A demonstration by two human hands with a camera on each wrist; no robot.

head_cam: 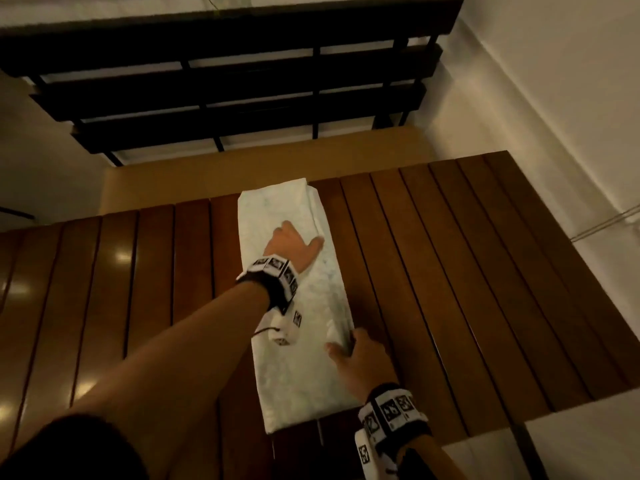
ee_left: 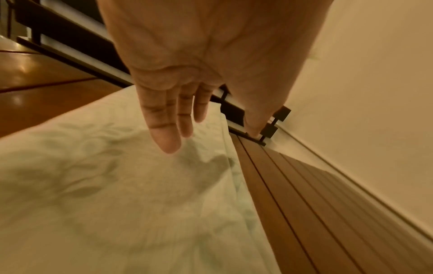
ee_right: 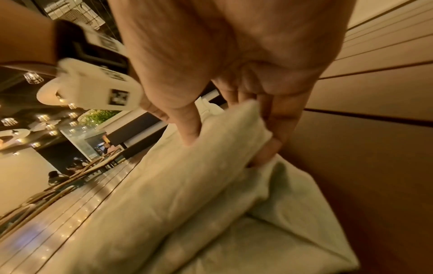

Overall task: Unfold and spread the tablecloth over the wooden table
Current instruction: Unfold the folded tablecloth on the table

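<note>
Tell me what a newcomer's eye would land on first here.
The pale folded tablecloth stands out first, a long strip lying across the dark slatted wooden table. Next come the hands: the left hand rests on its far half, while the right hand pinches layers at its right edge.

You've got bare forearms, a dark short sleeve (head_cam: 72, 448) on the left arm. Each wrist wears a black strap w/ white blocks printed in black square tag codes: left band (head_cam: 273, 277), right band (head_cam: 391, 415). White cam pod (head_cam: 285, 329) hangs under left wrist, thin black cord attached.
</note>
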